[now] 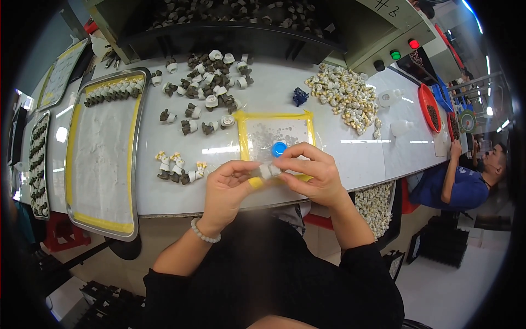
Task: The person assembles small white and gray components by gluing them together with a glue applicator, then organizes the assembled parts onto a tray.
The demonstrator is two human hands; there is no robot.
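My left hand and my right hand meet over the near edge of the table, both closed on a small white figurine part that is partly hidden by the fingers. Yellow tape wraps my left thumb. Just beyond lies a clear sheet edged with yellow tape, with grey smudges and a blue round cap on it. To the left of my hands are a few white-and-dark figurines with yellowish tops. Farther off are a pile of dark-and-white pieces and a heap of small white-and-gold pieces.
A steel tray with a row of figurines stands left, with a narrower filled tray beyond it. A dark blue lump lies near the heap. A machine with lit buttons borders the back. Another person sits far right.
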